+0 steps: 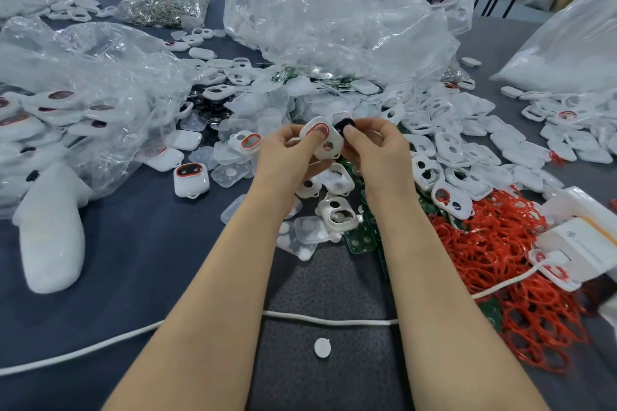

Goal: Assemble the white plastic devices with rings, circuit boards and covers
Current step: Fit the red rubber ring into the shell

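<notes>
My left hand [283,147] grips the white shell [336,136]; my right hand [374,147] pinches a black bit [344,125] just beside its right edge.

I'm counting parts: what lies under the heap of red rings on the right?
Some green circuit boards poke out from under the red rings at their near-left edge; the rest beneath is covered.

readable text: none | white box [577,245]: faint print, possibly a logo

Plastic everywhere, cloth underneath

Glossy white plastic shell [322,137], crinkly clear plastic bags [334,20], matt red rubbery rings [494,253], dark cloth table cover [140,243].
</notes>
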